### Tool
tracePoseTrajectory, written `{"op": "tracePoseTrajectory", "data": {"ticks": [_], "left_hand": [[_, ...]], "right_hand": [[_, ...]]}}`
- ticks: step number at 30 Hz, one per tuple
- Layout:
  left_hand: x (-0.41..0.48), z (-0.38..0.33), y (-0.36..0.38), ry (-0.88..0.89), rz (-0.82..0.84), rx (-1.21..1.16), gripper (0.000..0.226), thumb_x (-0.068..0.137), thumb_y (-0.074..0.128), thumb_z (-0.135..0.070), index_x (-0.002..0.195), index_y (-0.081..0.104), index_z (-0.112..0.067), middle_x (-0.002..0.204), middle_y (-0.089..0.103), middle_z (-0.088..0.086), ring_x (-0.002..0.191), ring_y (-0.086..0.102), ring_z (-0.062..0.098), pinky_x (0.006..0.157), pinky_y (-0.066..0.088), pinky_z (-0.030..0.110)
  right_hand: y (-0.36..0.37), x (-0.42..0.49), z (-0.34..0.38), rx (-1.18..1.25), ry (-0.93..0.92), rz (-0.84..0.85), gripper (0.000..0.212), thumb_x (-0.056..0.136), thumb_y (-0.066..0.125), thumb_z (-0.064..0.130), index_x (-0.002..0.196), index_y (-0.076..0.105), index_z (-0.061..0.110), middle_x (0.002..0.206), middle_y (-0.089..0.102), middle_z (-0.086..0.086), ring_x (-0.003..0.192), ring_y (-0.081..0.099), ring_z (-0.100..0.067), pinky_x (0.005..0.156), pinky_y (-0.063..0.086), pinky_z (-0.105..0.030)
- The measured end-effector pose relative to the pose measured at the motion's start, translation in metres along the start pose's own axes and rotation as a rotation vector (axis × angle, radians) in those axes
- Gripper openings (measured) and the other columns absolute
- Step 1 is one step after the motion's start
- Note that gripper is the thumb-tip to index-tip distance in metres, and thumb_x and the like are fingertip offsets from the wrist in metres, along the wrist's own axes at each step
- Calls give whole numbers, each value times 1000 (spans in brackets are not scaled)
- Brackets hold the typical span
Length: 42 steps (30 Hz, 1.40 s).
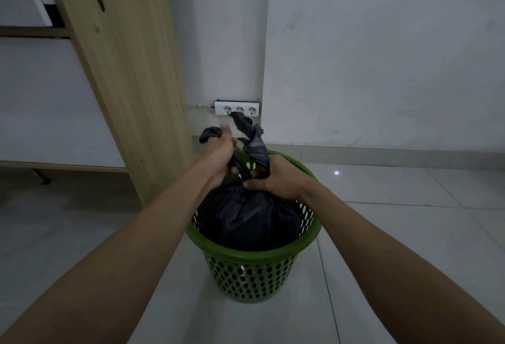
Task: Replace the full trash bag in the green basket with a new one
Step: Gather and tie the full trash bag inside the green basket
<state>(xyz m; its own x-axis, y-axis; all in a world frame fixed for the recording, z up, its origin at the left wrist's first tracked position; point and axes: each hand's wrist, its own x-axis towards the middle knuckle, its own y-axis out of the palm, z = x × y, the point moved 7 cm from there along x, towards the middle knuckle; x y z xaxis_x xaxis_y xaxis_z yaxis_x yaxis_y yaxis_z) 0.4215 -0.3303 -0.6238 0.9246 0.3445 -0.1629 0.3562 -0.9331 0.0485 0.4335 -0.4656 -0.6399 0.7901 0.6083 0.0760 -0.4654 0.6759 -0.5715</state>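
A green perforated basket [246, 275] stands on the tiled floor in the middle of the view. A full black trash bag [246, 218] bulges inside it, gathered at the top. My left hand [218, 156] is closed around one twisted end of the bag, which pokes out past my fingers to the left. My right hand [276, 177] grips the other twisted end, which sticks up above it. Both hands meet just over the bag's neck, above the basket's far rim.
A wooden desk panel [131, 70] rises at the left, close to the basket. A white power strip [237, 109] with three sockets lies at the foot of the wall behind. Pale floor tiles [410, 220] spread to the right and front.
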Motion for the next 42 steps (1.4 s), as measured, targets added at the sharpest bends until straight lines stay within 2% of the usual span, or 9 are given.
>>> {"op": "tracePoseTrajectory", "data": {"ticks": [3,7,12,18,24,31,34,38,42], "left_hand": [[-4,-6,12,117,279,-196,44,86,66,-43,106,60,-3,90,68,5,77,64,14,63,53,25],[-9,23,13,184,306,185,39,85,72,-36,117,66,-14,113,72,1,106,67,13,93,52,25],[-18,10,24,343,34,287,21,102,51,-30,100,69,-19,90,72,-2,84,68,12,76,55,23],[-12,13,25,214,-32,120,20,105,41,-20,109,58,-11,95,71,0,84,69,17,76,57,30],[-17,30,29,171,7,313,27,106,31,-26,110,54,-12,99,60,4,89,57,14,78,45,28],[-18,44,33,118,115,524,45,102,31,-49,129,48,-17,125,56,0,112,55,19,101,44,39],[-13,43,33,146,164,655,35,95,38,-43,118,49,-19,111,63,5,99,61,19,94,51,42],[-7,36,41,203,251,942,46,77,33,-41,114,52,-21,111,64,7,102,61,29,94,49,49],[-17,26,47,281,335,1026,48,76,32,-37,115,53,-19,111,64,10,103,61,30,93,50,48]], "right_hand": [[-17,-1,-5,285,8,-163,17,81,81,11,77,66,19,73,70,1,70,68,-14,72,55,-28],[-27,-1,-10,575,24,-194,48,83,75,-4,53,49,24,58,52,3,57,58,-10,63,53,-27],[-8,7,-7,723,79,-139,25,87,62,16,86,59,-9,82,60,-18,79,63,-28,78,54,-42],[-9,3,-19,1105,244,-326,45,100,33,27,62,55,13,67,52,-5,58,48,-17,63,41,-30],[-18,4,-35,1185,227,-484,25,110,31,26,95,46,12,63,43,3,52,40,-11,55,38,-26],[-12,1,-17,796,115,-315,32,109,36,30,87,50,12,66,44,3,62,44,-13,63,44,-27],[-27,2,-2,248,23,-348,33,107,41,30,85,61,18,92,59,-1,89,57,-15,83,45,-30],[-34,6,18,-531,-158,-420,36,102,39,37,118,69,23,146,41,3,146,19,-17,110,-3,-25],[-32,8,19,-458,-160,-264,29,108,34,31,119,60,25,113,60,12,130,46,-10,121,-4,-43]]}}
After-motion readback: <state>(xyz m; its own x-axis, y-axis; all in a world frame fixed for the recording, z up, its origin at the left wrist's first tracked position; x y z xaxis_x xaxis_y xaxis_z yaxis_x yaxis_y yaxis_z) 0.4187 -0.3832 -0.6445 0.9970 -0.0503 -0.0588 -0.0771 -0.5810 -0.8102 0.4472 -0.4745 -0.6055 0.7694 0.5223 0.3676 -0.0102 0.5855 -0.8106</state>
